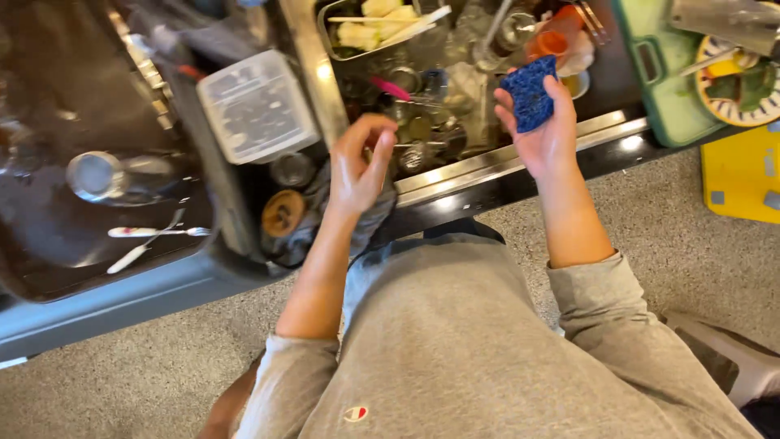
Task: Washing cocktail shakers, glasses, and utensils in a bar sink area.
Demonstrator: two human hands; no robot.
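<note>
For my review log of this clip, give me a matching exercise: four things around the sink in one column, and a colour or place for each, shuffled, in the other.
Things:
1. sponge
2. cutting board
3. plastic tub
4. fork

Descriptions:
A. green, on the counter at the far right
B. blue, held in the right hand
C. lying on the open dishwasher door
D. clear, boxy, beside the sink on its left

Pairs: 1-B, 2-A, 3-D, 4-C.
</note>
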